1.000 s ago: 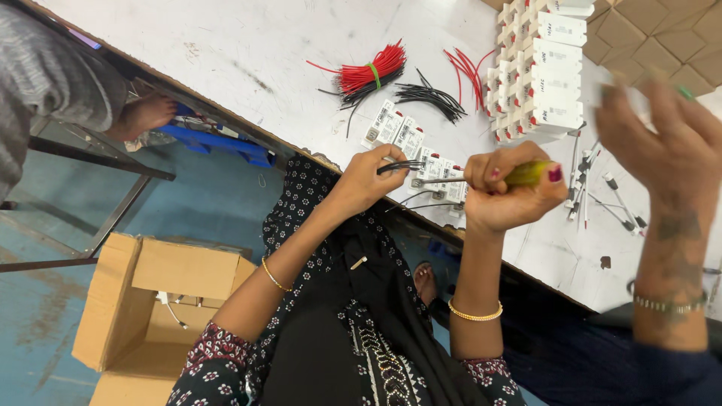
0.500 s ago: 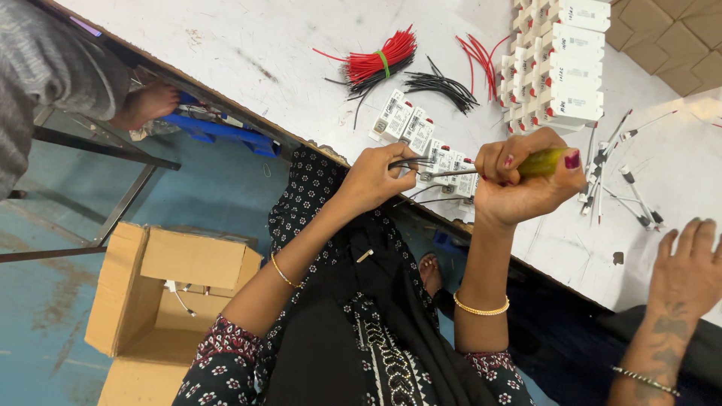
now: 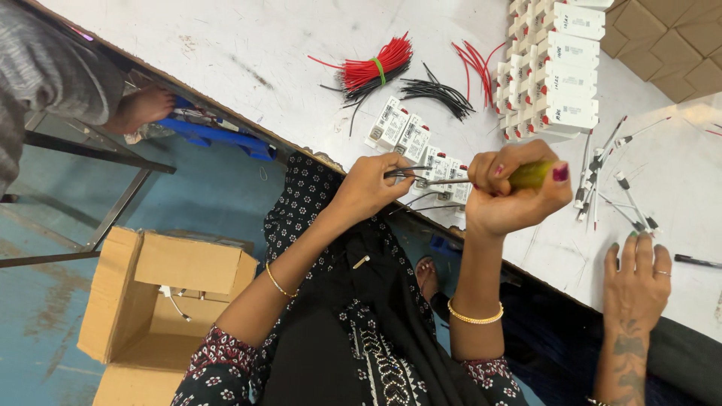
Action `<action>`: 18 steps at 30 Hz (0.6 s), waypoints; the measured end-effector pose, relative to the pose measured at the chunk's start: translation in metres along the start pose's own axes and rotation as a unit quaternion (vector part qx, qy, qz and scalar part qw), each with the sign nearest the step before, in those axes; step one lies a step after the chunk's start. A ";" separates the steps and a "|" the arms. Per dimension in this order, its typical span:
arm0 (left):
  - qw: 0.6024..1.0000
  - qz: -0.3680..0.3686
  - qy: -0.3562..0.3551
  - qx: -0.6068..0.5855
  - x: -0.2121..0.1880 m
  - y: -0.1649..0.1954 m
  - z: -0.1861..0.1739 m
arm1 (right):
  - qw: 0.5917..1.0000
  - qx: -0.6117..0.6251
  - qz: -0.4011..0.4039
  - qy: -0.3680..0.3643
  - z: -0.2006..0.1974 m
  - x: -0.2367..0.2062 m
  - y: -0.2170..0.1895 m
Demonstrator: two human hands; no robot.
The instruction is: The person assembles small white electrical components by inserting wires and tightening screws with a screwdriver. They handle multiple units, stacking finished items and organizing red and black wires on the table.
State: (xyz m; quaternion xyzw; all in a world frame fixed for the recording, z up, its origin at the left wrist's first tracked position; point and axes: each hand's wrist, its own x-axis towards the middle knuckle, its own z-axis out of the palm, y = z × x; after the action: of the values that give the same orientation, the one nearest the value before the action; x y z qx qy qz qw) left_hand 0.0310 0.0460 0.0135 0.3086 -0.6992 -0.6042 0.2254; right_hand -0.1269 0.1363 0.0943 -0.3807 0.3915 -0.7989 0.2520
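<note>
My right hand (image 3: 515, 192) is closed around the yellow-green handle of a screwdriver (image 3: 532, 174), whose shaft points left towards a row of small white electrical parts (image 3: 421, 146) at the table's near edge. My left hand (image 3: 372, 188) pinches thin dark wires (image 3: 402, 173) right at the screwdriver tip, over those white parts. Both hands hover just above the white table (image 3: 248, 45).
A red wire bundle (image 3: 372, 69), loose black wires (image 3: 436, 94) and stacked white boxes (image 3: 556, 71) lie further back. Several wired pieces (image 3: 609, 180) lie to the right, beside another person's hand (image 3: 635, 282). An open cardboard box (image 3: 162, 301) stands on the blue floor.
The other person's hand has dropped from raised over the table to resting flat at the right. My own hands hold nearly the same pose at the white parts.
</note>
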 end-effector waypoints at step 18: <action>0.992 0.049 0.057 0.101 -0.002 -0.012 0.023 | 1.000 -0.010 -0.021 0.012 -0.003 -0.005 0.008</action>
State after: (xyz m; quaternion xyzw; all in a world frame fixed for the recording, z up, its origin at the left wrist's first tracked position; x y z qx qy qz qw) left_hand 0.0188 0.0624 -0.0021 0.3290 -0.7571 -0.5000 0.2617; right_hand -0.1256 0.1368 0.0845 -0.3817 0.3941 -0.8046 0.2271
